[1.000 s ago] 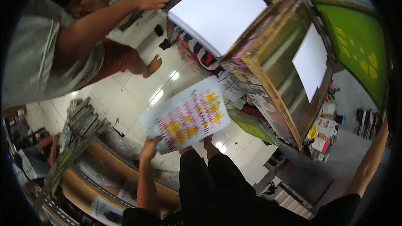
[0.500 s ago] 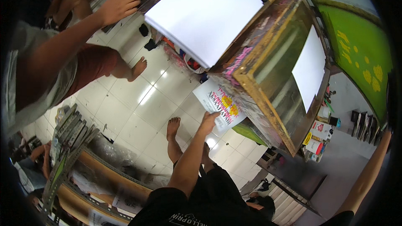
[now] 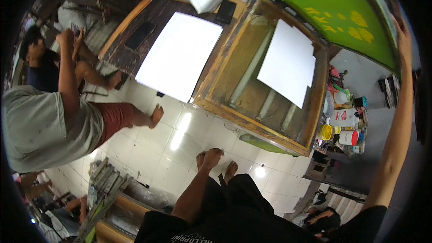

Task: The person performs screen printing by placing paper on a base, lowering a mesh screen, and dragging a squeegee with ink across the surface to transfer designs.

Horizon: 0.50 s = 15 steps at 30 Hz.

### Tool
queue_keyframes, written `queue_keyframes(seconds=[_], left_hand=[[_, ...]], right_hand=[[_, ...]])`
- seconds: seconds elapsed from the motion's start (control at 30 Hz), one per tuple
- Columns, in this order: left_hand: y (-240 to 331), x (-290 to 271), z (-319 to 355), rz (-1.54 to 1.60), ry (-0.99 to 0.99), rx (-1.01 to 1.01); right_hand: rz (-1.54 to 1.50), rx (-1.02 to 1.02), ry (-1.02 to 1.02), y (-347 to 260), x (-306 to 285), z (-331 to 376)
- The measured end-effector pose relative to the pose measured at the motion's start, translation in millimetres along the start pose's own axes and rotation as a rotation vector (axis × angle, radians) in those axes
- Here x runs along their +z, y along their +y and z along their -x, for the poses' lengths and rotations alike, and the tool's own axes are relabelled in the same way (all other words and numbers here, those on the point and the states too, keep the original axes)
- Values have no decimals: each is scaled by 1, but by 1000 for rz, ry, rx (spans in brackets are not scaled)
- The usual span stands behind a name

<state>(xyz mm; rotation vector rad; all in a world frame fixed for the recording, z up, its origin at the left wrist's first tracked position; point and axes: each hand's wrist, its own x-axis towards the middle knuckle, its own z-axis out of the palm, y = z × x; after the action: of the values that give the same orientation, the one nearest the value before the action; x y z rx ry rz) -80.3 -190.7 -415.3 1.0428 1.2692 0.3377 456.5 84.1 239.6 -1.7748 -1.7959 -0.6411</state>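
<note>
Head view: right hand (image 3: 403, 31) apparently clamped on green mesh screen frame (image 3: 342, 11); left hand (image 3: 212, 156) empty, fingers loosely curled.

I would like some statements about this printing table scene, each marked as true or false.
1. The right hand holds up the edge of the green screen frame. True.
2. The left hand holds a printed sheet. False: it is empty and hangs low over the tiled floor.
3. A white sheet lies on the glass of the wooden table frame. True.
4. The screen is lowered flat on the sheet. False: it is lifted, and the sheet is uncovered.
5. Another white sheet lies to the left of the frame. True.
</note>
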Motion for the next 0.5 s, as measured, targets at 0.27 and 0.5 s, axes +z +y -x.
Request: queue_keyframes(seconds=[0.27, 0.5], left_hand=[[127, -62, 46, -150, -187, 41], [297, -27, 67, -145, -424, 398]], right_hand=[[-133, 45, 71, -60, 4, 17], [-200, 113, 108, -72, 6, 12]])
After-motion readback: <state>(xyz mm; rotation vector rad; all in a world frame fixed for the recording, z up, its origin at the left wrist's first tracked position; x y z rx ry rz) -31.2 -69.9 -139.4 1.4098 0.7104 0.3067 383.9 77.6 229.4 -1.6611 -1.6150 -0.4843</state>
